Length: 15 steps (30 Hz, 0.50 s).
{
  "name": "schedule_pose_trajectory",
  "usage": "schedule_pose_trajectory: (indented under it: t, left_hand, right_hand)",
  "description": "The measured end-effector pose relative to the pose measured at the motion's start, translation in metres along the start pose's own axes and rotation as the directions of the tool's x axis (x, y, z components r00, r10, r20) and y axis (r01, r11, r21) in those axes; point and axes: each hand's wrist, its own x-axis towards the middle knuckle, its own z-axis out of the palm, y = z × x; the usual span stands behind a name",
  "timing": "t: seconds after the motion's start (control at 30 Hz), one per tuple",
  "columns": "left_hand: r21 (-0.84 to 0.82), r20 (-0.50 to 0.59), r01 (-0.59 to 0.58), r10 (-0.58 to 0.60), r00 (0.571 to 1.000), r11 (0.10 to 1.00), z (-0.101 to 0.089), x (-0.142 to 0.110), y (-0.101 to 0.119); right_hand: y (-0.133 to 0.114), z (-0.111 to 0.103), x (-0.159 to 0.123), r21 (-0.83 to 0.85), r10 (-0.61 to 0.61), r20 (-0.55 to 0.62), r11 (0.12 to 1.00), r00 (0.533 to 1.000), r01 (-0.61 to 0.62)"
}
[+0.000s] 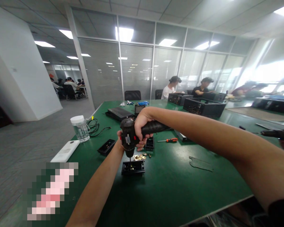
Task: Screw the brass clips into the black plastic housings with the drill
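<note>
A black cordless drill point(127, 132) points straight down, its bit reaching into a small black rectangular housing point(138, 168) on the green table. My right hand point(143, 121) is wrapped round the drill's handle, arm crossing from the right. Close to the chuck, my left hand point(120, 138) grips the drill's body from the left, partly hidden behind it. Brass-coloured plates and screws point(139, 157) lie in a small pile just behind the housing. Similar black housings rest farther back, one at the left point(106, 147) and one point(150, 143) behind the pile.
An orange-handled screwdriver point(171, 140) lies to the right. On the left are a clear lidded bottle point(80, 129), a white phone-like slab point(65, 152) and black cable point(94, 126). Black metal cases point(204, 107) stand toward the back, near two seated people. Another drill point(278, 134) enters at the right edge.
</note>
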Motion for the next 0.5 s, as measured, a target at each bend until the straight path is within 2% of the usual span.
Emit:
schedule_pose_trajectory:
  t: [0.23,0.5]
  left_hand:
    - [0.017,0.009,-0.001,0.001,1.0,1.0,0.0045,-0.0004,0.0018]
    - [0.022,0.048,-0.005,0.003,0.999,1.0,-0.0015,0.001,0.0029]
  right_hand:
    - [-0.0016,0.0015,-0.0008,0.004,-0.006,0.001,1.0,1.0,0.006]
    - [-0.0023,0.0037,-0.0022,-0.001,-0.008,0.009,1.0,1.0,0.008]
